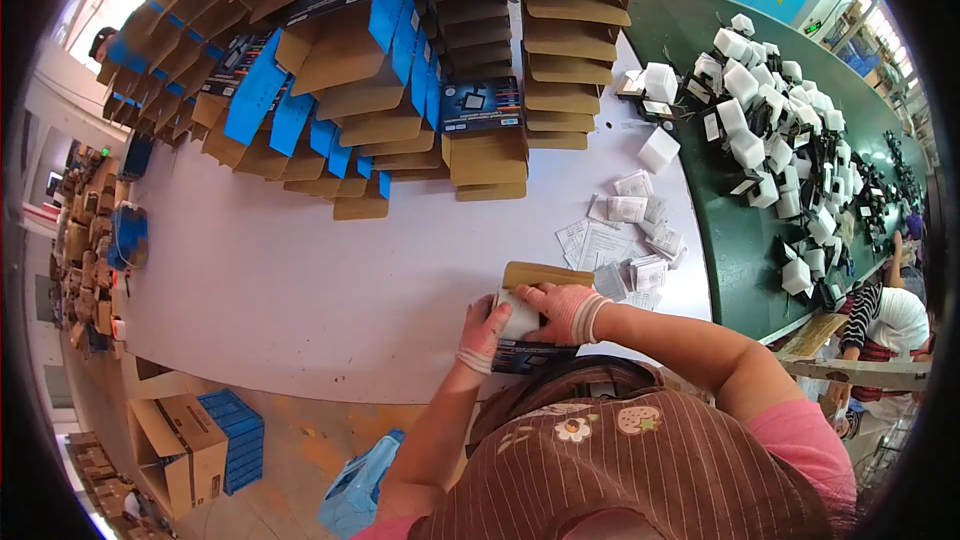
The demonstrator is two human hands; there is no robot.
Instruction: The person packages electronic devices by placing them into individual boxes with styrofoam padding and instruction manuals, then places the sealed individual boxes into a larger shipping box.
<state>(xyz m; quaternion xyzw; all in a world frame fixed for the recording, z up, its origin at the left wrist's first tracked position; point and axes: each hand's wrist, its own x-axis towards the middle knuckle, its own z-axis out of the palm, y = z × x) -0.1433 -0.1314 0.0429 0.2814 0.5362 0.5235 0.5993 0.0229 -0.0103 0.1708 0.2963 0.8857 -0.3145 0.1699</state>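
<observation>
At the table's front edge, an open box with brown cardboard flaps and a dark printed side lies close to my body. A white block shows in its opening. My left hand is on the box's left side, its fingers bent around the edge. My right hand reaches over the top from the right, fingers spread across the white block. Both hands wear pale pinkish coverings. Folded papers and small packets lie just beyond my right hand.
Stacked open boxes with blue and brown flaps stand at the far side of the white table. White blocks with black cables pile on the green surface at right. A carton stands on the floor. People work at far right.
</observation>
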